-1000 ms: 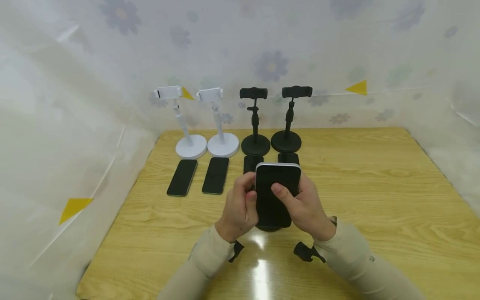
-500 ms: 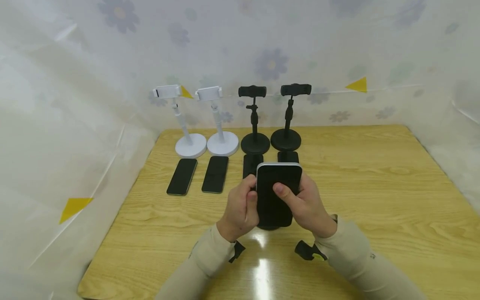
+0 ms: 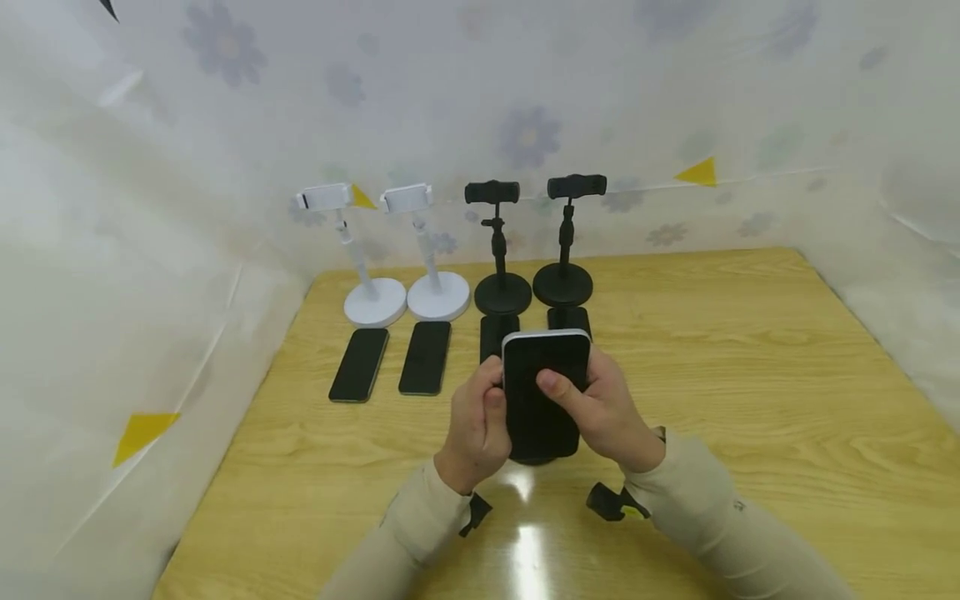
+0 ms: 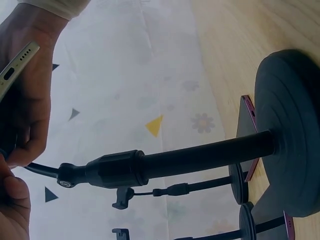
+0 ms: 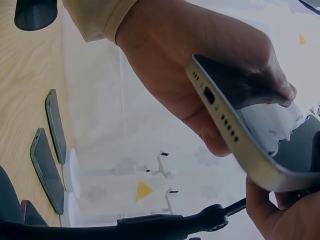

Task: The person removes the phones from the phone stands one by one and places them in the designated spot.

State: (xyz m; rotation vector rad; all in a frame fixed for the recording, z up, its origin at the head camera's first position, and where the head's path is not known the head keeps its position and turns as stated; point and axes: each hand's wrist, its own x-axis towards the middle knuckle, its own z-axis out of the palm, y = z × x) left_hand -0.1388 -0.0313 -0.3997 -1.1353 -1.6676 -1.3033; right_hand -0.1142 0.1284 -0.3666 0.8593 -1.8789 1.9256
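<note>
A black-screened phone [image 3: 543,400] with a pale metal rim is held upright in front of a black phone stand [image 4: 200,156]. My right hand [image 3: 611,412] grips the phone from its right side, thumb across the screen and fingers behind. At the phone's left edge, my left hand [image 3: 480,425] has its fingers curled, apparently round the stand's clamp, which is mostly hidden. In the right wrist view the phone's bottom edge [image 5: 220,112] with its charging port faces the camera. The stand's thin neck [image 4: 42,170] runs up behind the phone to the hands.
At the back of the wooden table [image 3: 712,375] stand two white phone stands [image 3: 375,302] and two black ones [image 3: 564,285]. Several dark phones [image 3: 425,358] lie before them, the right ones partly covered by the held phone. Patterned sheeting [image 3: 525,83] encloses the back and sides.
The head view has shifted slightly, so the scene sits a little further left. Both hands keep nearly the same pose on the phone and stand.
</note>
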